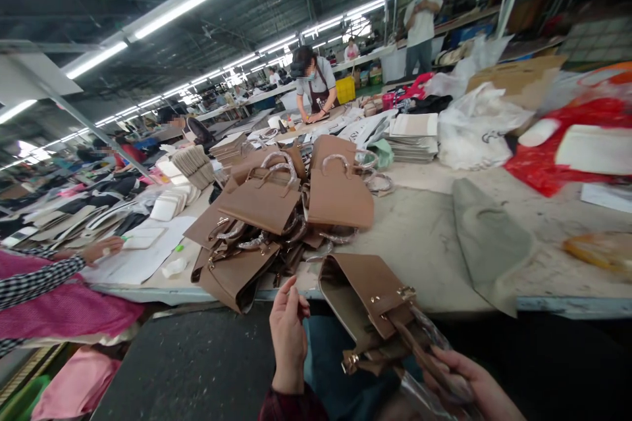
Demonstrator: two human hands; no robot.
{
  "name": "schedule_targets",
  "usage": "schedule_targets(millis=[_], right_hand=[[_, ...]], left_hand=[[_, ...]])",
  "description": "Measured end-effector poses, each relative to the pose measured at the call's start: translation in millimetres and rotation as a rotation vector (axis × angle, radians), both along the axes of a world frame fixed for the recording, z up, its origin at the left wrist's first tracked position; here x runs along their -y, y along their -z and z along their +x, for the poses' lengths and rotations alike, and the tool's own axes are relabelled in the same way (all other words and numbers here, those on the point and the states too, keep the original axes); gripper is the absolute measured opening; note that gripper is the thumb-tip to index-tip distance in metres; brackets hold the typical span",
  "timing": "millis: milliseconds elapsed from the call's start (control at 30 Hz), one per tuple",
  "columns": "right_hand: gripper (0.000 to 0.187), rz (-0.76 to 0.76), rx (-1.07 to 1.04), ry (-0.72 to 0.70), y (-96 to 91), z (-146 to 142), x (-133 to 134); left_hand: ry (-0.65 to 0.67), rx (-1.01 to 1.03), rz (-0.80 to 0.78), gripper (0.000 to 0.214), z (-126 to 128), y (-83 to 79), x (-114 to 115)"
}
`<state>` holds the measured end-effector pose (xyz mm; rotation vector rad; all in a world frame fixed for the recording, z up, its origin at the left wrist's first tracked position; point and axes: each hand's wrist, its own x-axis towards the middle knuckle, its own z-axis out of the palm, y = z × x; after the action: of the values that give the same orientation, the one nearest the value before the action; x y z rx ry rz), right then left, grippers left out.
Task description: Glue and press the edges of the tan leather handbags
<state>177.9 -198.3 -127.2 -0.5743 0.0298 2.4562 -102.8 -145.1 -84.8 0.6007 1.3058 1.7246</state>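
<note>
A brown handbag [365, 279] hangs tilted over the table's front edge, its mouth partly open and its gold-coloured metal fittings showing. My right hand [467, 378] is closed around its plastic-wrapped handles at the lower right. Just left of the bag, my left hand [289, 322] is raised with nothing visible in it, its fingers loosely bent and apart. Beyond both hands lies a heap of similar brown handbags [261, 200], several with handles in clear wrapping. Part of the held bag's lower side is hidden by its own straps.
On the worktable [415, 230] lie a grey-green cloth [486, 243], a stack of pale panels [413, 135], a white plastic bag [476, 128] and red plastic [543, 151]. At left, a co-worker's hand [103, 248] rests near white sheets. Another person [318, 85] works across the table.
</note>
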Motion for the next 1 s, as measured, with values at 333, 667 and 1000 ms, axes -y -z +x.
schedule_targets(millis=[333, 667, 1000], right_hand=[[0.045, 0.130, 0.378, 0.243, -14.9, -5, 5], [0.033, 0.441, 0.576, 0.133, -28.8, -9, 9], [0.065, 1.583, 1.281, 0.023, -20.8, 36, -13]], left_hand=[[0.152, -1.036, 0.196, 0.028, 0, 12.7, -26], [0.021, -1.081, 0.023, 0.029, -10, 40.7, -19], [0.326, -0.401, -0.066, 0.048, 7, 9.0, -15]])
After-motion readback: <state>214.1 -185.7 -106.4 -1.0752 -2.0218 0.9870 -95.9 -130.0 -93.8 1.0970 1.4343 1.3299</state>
